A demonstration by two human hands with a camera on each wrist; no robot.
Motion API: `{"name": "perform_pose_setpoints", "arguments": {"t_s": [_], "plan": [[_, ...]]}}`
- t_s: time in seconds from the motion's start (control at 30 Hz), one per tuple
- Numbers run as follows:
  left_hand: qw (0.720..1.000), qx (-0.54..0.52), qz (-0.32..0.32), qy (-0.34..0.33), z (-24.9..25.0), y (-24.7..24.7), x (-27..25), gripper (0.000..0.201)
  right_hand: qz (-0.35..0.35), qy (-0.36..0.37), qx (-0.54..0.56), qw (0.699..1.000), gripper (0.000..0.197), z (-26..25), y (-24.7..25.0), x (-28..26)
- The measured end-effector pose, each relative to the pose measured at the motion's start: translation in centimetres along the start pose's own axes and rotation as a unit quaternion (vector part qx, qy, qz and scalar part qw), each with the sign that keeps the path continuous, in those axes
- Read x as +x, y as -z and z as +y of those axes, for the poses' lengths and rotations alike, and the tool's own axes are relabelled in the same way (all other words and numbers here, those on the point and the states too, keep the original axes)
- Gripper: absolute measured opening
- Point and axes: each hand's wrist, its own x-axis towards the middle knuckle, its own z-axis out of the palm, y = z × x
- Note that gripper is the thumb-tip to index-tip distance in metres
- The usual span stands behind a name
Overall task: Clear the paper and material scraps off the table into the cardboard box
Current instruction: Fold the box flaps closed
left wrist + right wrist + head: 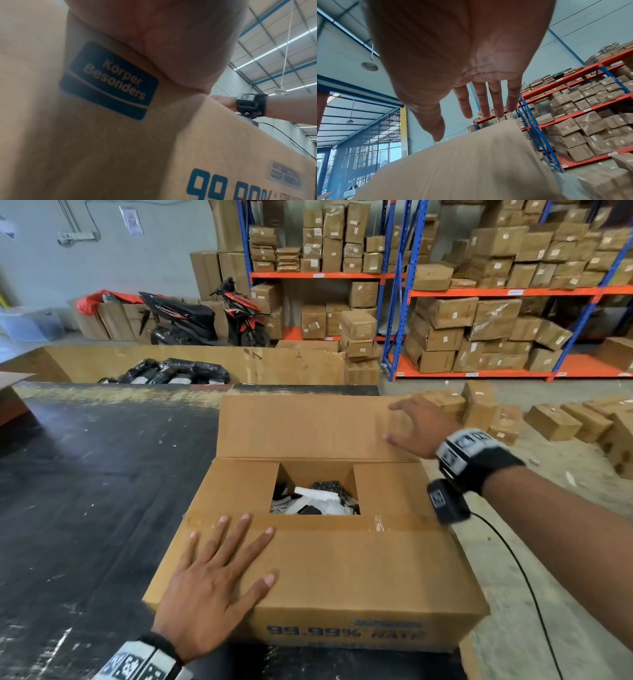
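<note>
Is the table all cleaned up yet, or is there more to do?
Nearly. Scraps already lie inside the cardboard box. The left hand presses the near flap flat; the right hand reaches the far flap. Only small flecks show on the table.

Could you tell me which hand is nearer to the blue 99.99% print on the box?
Left. The left hand lies flat on the near flap just above the print; the right hand is at the far flap, across the box.
</note>
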Motion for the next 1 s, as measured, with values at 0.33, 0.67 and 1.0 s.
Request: {"name": "perform_pose_setpoints", "arguments": {"t_s": [0.33, 0.67, 1.0], "plan": [[0.999, -0.029, 0.018, -0.002, -0.2, -0.1, -0.1, 0.063, -0.002, -0.044, -0.123, 0.991, 0.080, 0.2, 1.6, 5.9], [0.973, -0.161, 0.135, 0.096, -5.3, 1.7, 0.3, 0.105, -0.094, 0.019, 0.067, 0.993, 0.077, 2.7, -0.1, -14.1], [0.982, -0.175, -0.035, 0.055, -7.7, 0.8, 1.7, 0.074, -0.167, -0.026, 0.121, 0.978, 0.100, 0.4, -6.1, -19.8]]}}
